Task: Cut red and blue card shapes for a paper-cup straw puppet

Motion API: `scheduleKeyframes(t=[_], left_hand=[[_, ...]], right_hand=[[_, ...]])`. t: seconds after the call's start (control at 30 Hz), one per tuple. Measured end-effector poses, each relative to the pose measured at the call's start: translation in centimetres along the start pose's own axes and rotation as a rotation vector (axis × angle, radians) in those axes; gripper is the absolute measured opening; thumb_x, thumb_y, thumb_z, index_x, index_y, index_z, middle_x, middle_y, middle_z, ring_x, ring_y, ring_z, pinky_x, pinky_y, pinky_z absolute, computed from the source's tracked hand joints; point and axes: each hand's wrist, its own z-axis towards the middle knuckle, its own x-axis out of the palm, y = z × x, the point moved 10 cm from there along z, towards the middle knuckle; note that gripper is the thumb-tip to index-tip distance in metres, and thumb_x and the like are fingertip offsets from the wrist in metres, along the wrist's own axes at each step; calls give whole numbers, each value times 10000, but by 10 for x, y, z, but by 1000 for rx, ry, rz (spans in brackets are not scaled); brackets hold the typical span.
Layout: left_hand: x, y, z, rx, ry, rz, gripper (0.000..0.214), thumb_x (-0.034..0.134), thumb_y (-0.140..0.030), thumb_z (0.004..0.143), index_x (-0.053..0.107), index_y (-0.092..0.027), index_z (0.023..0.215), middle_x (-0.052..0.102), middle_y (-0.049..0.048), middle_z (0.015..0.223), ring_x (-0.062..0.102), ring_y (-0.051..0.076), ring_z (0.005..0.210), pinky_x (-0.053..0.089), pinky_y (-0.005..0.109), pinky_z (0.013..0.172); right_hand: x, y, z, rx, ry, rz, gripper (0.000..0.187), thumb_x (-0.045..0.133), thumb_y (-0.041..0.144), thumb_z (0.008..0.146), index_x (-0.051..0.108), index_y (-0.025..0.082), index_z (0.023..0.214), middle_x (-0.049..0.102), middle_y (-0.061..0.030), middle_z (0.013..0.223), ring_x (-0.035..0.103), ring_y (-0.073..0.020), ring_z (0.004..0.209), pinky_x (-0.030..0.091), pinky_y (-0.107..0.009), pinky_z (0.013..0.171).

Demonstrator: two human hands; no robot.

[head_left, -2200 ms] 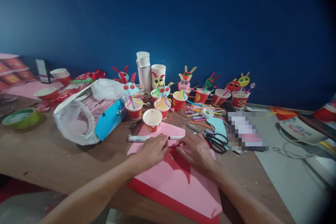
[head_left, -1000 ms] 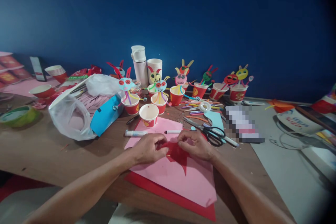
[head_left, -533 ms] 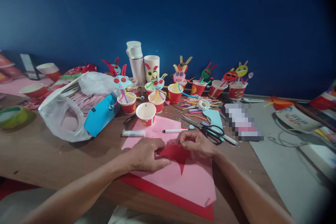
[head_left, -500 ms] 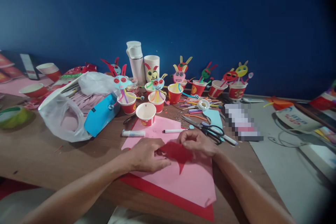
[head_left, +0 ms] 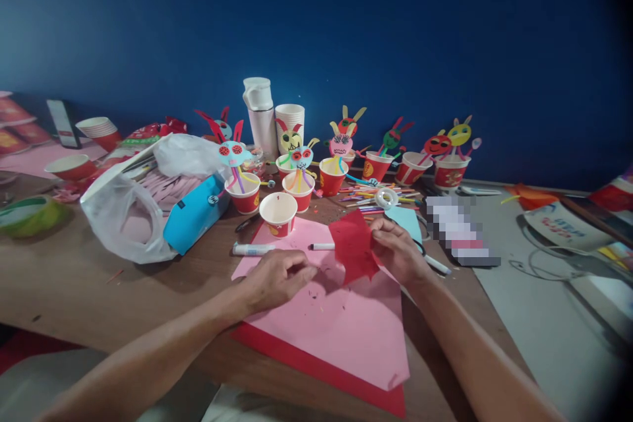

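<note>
My right hand [head_left: 398, 250] pinches a piece of red paper [head_left: 352, 247] by its right edge and holds it up over the pink paper sheet [head_left: 346, 336]. The red piece has a jagged, cut lower edge. My left hand [head_left: 279, 280] rests low over the left part of the pink sheet, apart from the red piece, its fingers curled closed. Whether anything small is in them is hidden. Dark bits are scattered on the pink sheet. A white marker with a black end [head_left: 321, 246] lies behind the red piece, partly covered. Scissors are mostly hidden behind my right hand.
Beyond the sheet stands a paper cup [head_left: 277, 214]. Several cups with paper-faced figures [head_left: 242, 194] line the back by a white flask [head_left: 260, 112]. Left are a plastic bag [head_left: 128, 224] and blue packet [head_left: 195, 214]; right, drinking straws [head_left: 356, 194] and tape roll [head_left: 386, 198].
My left hand has let go of the red paper and drawn slightly back. My right hand has lifted the paper up and to the right, its face now turned toward me.
</note>
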Motion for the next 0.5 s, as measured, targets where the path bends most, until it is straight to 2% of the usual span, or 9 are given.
scheduleKeyframes(t=[0.13,0.23,0.37,0.4,0.5], left_hand=[[0,12,4,-121,15,-363,345,381,-441,811,548,-150,891,514,-12,609,481,98,521,350,188,438],[-3,18,5,-171,-41,-517,402,471,-445,770,487,-146,1039,555,14,715,517,103,572,399,197,483],[3,11,5,-121,-29,-606,339,594,-352,698,535,-135,951,594,60,890,561,136,737,446,236,635],[5,11,5,-122,-18,-600,291,602,-330,690,554,-131,897,601,50,851,560,128,711,444,229,616],[5,19,3,-210,-45,-548,197,580,-315,701,552,-129,759,552,-16,596,479,69,467,370,173,416]], right_hand=[[17,-7,-3,36,85,-44,201,623,350,694,523,177,679,531,7,588,486,-124,536,400,-261,546],[39,-14,-10,99,215,-46,206,611,345,731,541,155,697,567,-2,599,504,-113,546,400,-244,552],[51,-20,-16,145,261,-61,215,613,348,738,547,144,720,575,-3,615,508,-105,553,395,-226,545],[51,-21,-16,145,253,-82,221,615,355,735,551,143,720,571,0,614,505,-104,552,393,-223,542],[48,-19,-14,113,217,-144,249,576,390,761,572,143,728,554,9,601,496,-98,547,386,-216,542]])
